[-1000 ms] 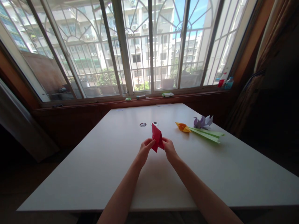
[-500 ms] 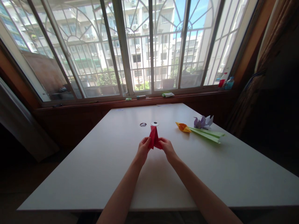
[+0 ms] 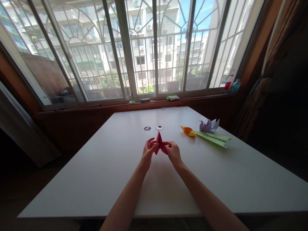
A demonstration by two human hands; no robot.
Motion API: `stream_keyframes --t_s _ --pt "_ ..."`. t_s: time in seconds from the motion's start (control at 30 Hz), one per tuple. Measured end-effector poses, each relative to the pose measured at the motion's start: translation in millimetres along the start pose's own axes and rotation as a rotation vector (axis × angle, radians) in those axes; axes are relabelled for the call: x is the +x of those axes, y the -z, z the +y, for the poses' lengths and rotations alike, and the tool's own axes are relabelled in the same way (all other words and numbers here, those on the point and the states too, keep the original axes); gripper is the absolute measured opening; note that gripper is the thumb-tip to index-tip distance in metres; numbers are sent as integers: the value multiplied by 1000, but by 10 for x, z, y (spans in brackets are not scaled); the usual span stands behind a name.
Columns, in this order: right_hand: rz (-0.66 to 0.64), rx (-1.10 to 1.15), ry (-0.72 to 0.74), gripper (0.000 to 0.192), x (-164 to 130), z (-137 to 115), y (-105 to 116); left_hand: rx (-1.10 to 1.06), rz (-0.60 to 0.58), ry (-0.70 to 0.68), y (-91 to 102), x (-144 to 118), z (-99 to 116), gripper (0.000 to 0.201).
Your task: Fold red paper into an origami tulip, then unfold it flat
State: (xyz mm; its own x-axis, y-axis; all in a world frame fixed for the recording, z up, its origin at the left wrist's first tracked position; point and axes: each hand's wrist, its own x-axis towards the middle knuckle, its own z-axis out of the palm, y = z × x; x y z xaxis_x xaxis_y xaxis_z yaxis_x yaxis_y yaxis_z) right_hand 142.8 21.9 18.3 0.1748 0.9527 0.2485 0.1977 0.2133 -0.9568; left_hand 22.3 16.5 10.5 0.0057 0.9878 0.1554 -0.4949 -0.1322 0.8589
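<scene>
A folded piece of red origami paper is held between my two hands above the middle of the white table, its point facing away from me. On its left side, my left hand pinches it with thumb and fingers, the fingers partly raised behind it. My right hand grips the lower right flap, with the fingers curled. Just beyond the paper's tip lies a round white disc with a black spot, and left of that a dark patterned disc.
To the right lie a yellow-orange paper boat, a green paper plane and purple paper cranes. Small packets and bottles stand on the sill below the barred window.
The red paper's top has narrowed to a sharper point. My left fingers have lifted and spread, and the left thumb has shifted right across the paper. The right hand stays nearly in place.
</scene>
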Motion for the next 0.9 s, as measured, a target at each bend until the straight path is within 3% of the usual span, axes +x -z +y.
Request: stream_keyframes --t_s 0.1,0.3,0.47,0.7,0.9 --pt "90 -188 161 22 -16 -31 14 -37 -2 -9 -18 16 -24 59" --pt "95 -272 277 21 -48 -59 -5 27 9 127 -18 19 -31 49" --pt "71 -283 377 19 -94 -85 -15 42 -121 172 -70 -83 48 50" --pt "-5 -264 369 16 -117 -77 -41 -7 -200 123 -128 -140 110 47" --pt "-114 -102 218 15 -53 11 -74 -180 -187 144 -113 -73 64 34"
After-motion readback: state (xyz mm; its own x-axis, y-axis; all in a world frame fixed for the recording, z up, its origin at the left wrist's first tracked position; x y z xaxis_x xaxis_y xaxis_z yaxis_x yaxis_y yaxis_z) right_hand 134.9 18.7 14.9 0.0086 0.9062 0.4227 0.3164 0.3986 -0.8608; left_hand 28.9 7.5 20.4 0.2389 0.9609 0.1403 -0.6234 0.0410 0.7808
